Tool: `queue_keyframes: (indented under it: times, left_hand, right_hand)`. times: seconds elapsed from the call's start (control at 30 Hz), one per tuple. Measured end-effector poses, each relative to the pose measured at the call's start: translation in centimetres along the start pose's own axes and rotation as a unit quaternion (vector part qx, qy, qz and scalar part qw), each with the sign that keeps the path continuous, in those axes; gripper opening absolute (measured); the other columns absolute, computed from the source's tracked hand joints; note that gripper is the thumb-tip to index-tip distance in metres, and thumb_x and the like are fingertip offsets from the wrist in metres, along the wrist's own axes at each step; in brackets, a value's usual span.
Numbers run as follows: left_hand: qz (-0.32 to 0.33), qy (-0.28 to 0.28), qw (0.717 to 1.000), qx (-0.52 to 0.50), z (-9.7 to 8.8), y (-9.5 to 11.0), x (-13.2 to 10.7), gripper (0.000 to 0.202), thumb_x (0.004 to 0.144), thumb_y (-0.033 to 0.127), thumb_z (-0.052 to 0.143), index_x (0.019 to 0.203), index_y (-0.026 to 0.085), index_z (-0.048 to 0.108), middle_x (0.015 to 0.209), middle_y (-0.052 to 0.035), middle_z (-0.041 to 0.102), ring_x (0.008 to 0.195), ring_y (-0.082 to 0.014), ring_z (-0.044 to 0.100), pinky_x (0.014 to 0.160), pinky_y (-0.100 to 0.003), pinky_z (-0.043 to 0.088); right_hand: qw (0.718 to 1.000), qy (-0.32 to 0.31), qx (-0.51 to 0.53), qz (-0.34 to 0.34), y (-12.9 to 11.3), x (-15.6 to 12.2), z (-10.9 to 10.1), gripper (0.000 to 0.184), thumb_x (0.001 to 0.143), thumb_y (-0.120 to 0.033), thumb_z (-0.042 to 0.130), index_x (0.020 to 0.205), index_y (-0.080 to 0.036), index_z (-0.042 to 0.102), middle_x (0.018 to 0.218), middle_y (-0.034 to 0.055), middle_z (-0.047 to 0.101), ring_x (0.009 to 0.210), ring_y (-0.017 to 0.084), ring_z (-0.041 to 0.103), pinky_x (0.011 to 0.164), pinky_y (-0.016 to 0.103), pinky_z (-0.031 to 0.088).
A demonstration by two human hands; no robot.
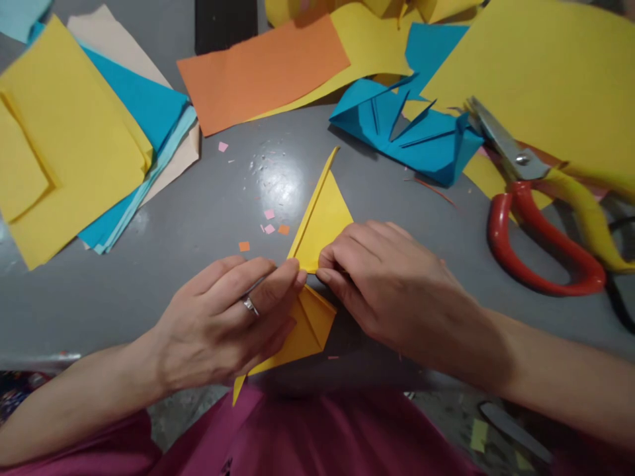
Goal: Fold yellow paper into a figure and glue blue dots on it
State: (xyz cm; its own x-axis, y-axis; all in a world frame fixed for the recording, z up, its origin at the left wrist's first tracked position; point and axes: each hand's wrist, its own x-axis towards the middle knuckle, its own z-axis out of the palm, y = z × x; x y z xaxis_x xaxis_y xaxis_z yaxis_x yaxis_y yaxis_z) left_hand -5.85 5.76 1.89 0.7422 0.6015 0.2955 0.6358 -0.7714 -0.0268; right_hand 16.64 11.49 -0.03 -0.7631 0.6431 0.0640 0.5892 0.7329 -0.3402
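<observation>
A folded yellow paper (323, 215) is pinched between my two hands near the table's front edge. My left hand (233, 311), with a ring on one finger, closes thumb and fingers on its left side. From the other side my right hand (384, 281) grips a short edge between thumb and bent forefinger. One pointed flap with a narrow folded strip rises away from me. A creased lower part hangs below the fingers, partly hidden by my left hand.
Large scissors (520, 162) with red and yellow handles lie at the right. Near them sits a folded blue paper (407, 132). An orange sheet (262, 73) lies at the back, and stacked yellow sheets (74, 145) at the left. Small paper scraps (269, 229) dot the grey table (218, 211).
</observation>
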Motion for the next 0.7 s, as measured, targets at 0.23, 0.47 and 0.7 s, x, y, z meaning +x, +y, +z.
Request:
queue_keyframes:
  times: [0.23, 0.47, 0.7]
  left_hand:
    - [-0.003, -0.003, 1.0, 0.0, 0.2, 0.1, 0.1, 0.024, 0.097, 0.023, 0.058, 0.112, 0.009, 0.069, 0.111, -0.0074, 0.077, 0.096, -0.0195, 0.07, 0.077, -0.034, 0.058]
    - [-0.004, 0.003, 1.0, -0.005, 0.3, 0.1, 0.3, 0.02, 0.095, 0.021, 0.061, 0.109, 0.009, 0.068, 0.11, -0.0058, 0.077, 0.094, -0.0186, 0.069, 0.077, -0.034, 0.057]
    - [-0.002, 0.001, 1.0, -0.028, 0.4, 0.0, 0.2, 0.021, 0.097, 0.021, 0.054, 0.106, 0.008, 0.069, 0.114, -0.0073, 0.076, 0.098, -0.0206, 0.065, 0.079, -0.037, 0.057]
  right_hand:
    - [1.0, -0.003, 0.002, 0.003, 0.0, 0.1, 0.0, 0.029, 0.101, -0.025, 0.041, 0.084, -0.017, 0.062, 0.082, 0.01, 0.066, 0.073, 0.022, 0.053, 0.071, 0.035, 0.036]
    - [0.999, 0.005, 0.044, -0.003, 0.1, 0.0, -0.4, 0.027, 0.101, -0.024, 0.043, 0.084, -0.017, 0.063, 0.082, 0.008, 0.065, 0.074, 0.021, 0.054, 0.072, 0.035, 0.038]
    - [0.999, 0.017, 0.027, 0.033, 0.1, -1.0, -0.7, 0.027, 0.101, -0.028, 0.044, 0.082, -0.019, 0.06, 0.08, 0.0074, 0.064, 0.073, 0.021, 0.054, 0.07, 0.034, 0.038]
